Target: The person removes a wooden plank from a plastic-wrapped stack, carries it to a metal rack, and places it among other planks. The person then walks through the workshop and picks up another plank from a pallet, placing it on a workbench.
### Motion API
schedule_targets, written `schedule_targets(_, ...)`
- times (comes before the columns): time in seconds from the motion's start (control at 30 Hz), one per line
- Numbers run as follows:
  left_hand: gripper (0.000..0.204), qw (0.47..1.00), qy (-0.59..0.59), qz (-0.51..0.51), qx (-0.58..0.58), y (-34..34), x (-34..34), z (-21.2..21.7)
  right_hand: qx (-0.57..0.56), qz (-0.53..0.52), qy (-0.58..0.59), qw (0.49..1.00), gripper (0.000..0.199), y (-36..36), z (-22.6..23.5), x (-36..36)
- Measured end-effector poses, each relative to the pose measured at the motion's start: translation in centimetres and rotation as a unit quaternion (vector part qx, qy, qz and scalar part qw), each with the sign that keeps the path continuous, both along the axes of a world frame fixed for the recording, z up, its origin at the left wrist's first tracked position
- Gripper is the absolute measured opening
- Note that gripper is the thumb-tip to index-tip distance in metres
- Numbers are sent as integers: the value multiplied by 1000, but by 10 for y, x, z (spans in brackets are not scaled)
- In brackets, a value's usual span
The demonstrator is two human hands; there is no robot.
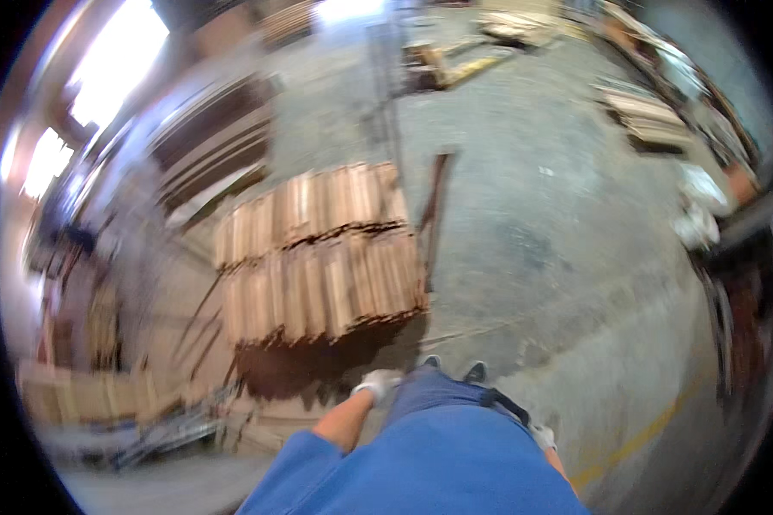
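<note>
Wooden planks [318, 257] lie side by side in two rows, in one stack, in front of the person and toward the left. From my post, I see the left hand [380, 384], in a pale glove, near the closest edge of this stack. The right hand [543, 436], also gloved, hangs beside the blue shirt [438, 459]. Both hands are blurred, so I cannot tell if their fingers are spread or pressed together.
</note>
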State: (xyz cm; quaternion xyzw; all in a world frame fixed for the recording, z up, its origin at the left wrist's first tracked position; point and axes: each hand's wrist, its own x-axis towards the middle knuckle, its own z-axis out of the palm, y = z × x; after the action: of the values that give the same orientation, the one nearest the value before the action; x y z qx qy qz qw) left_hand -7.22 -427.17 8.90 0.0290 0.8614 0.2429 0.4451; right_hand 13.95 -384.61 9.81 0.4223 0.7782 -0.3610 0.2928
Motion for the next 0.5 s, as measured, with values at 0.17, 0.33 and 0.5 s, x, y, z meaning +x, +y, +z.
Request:
schedule_targets(0.17,50,989,-35,141,-21,-9,64,-104,36,150,38,987,31,57,-86,14)
schedule_targets(0.33,46,973,-75,214,-32,11,85,-85,-26,76,71,994,22,53,-37,-57)
schedule_targets(0.5,42,981,-63,181,-36,6,91,-79,-109,75,153,979,15,66,-54,-107)
